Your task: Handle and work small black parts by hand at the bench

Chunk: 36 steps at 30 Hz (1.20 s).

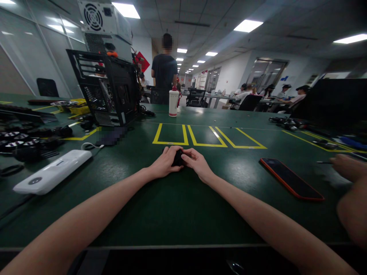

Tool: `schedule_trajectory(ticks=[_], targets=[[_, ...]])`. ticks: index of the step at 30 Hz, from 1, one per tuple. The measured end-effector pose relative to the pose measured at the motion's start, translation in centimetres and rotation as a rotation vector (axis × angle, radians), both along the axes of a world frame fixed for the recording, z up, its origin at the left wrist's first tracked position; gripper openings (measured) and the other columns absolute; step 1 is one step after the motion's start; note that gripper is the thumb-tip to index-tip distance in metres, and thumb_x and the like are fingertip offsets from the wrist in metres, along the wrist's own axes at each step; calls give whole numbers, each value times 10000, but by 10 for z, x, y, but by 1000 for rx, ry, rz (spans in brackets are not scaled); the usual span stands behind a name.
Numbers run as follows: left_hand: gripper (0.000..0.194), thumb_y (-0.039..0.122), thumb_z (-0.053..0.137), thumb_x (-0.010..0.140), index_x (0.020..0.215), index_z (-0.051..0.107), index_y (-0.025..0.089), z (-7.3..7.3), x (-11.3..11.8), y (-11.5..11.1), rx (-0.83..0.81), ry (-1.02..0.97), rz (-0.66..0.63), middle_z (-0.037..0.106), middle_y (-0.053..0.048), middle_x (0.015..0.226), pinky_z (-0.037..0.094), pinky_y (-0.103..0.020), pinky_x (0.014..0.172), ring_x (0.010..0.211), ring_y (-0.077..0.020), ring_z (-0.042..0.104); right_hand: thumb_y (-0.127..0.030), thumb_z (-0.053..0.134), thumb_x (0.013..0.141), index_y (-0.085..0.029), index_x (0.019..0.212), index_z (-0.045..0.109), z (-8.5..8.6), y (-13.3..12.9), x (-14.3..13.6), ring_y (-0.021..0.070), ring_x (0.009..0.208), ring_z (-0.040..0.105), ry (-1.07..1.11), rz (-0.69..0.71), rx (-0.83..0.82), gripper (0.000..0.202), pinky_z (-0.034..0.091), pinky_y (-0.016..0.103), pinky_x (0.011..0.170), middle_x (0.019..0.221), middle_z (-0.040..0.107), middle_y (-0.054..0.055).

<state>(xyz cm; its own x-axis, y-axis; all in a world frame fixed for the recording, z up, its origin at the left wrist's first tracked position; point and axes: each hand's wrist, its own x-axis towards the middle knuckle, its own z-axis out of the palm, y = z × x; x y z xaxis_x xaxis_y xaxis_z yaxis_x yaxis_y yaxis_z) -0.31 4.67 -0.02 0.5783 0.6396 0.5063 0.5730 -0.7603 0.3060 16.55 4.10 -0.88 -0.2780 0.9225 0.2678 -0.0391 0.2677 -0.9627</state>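
Just in front of the yellow tape outlines, a small black object (178, 158) sits between my two hands on the green table (172, 214). What kind of thing it is cannot be made out, since fingers cover much of it. My left hand (167, 162) is wrapped over its left side and top, thumb along the near edge. From the right, my right hand (198, 163) pinches at its right side with thumb and bent fingers.
A white cup (173, 103) stands beyond the tape marks (189, 134). To the left are an open PC case (114, 88) and a white power strip-like device (54, 172). An orange-edged phone (291, 178) lies right, near another person's hand (348, 168).
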Motion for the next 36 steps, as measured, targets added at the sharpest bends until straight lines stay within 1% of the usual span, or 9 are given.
schedule_trajectory(ticks=[4, 7, 10, 15, 19, 25, 29, 32, 36], targets=[[580, 325, 581, 719, 1196, 289, 170, 0, 0, 1, 11, 12, 0, 424, -103, 1138, 367, -393, 856, 970, -245, 412, -330, 620, 683, -209, 914, 556, -1, 2, 0, 144, 901, 555, 5, -9, 1, 268, 438, 344, 842, 956, 587, 19], [568, 328, 573, 726, 1193, 291, 169, -1, 0, 1, 18, 20, -8, 426, -104, 1133, 358, -395, 867, 978, -246, 411, -304, 629, 680, -199, 994, 542, 0, 2, 1, 161, 958, 546, 3, -11, -19, 343, 422, 367, 879, 1010, 587, 47], [574, 327, 577, 723, 1195, 289, 176, -1, 0, 1, 8, 8, -6, 427, -102, 1131, 370, -388, 848, 964, -243, 415, -279, 612, 698, -191, 1041, 538, 2, 2, 2, 176, 992, 544, -14, 35, -33, 362, 401, 387, 914, 1051, 584, 62], [565, 324, 577, 722, 1193, 295, 192, 0, -1, 0, -14, -1, 2, 425, -97, 1131, 379, -397, 834, 961, -248, 424, -194, 626, 673, -203, 982, 523, 3, -3, 2, 178, 1073, 507, 25, 77, 3, 326, 381, 370, 950, 1079, 560, 36], [569, 296, 580, 716, 1196, 299, 179, -1, -1, 1, -16, -3, 8, 421, -105, 1144, 378, -397, 840, 964, -249, 421, -161, 638, 652, -216, 957, 496, 3, -7, 1, 168, 1021, 537, 29, 92, 13, 341, 407, 356, 914, 1072, 531, 25], [576, 333, 583, 718, 1193, 301, 171, -2, 0, 3, -2, -5, -1, 419, -108, 1147, 373, -398, 851, 977, -248, 407, -259, 603, 702, -200, 866, 515, 6, -6, -2, 144, 931, 551, 1, 9, 27, 195, 416, 346, 884, 939, 555, 15], [577, 336, 583, 720, 1193, 300, 166, -2, 0, 2, 3, 1, 1, 422, -110, 1143, 370, -395, 856, 972, -247, 405, -260, 635, 669, -196, 931, 521, 5, -2, -2, 155, 923, 555, -14, -53, -18, 293, 416, 365, 877, 957, 573, 32], [573, 328, 578, 724, 1197, 292, 178, 0, 0, 1, -5, -4, -4, 425, -103, 1137, 369, -395, 856, 969, -245, 409, -247, 629, 674, -186, 999, 526, 5, -1, -1, 170, 955, 555, -21, -1, -52, 346, 406, 377, 895, 1017, 578, 57], [548, 321, 570, 728, 1185, 303, 178, 0, 0, 0, -13, -8, -3, 432, -100, 1120, 374, -391, 844, 959, -243, 415, -199, 625, 668, -203, 976, 521, 5, -4, 0, 179, 1032, 529, 21, 85, -26, 325, 415, 359, 900, 1064, 559, 36]])
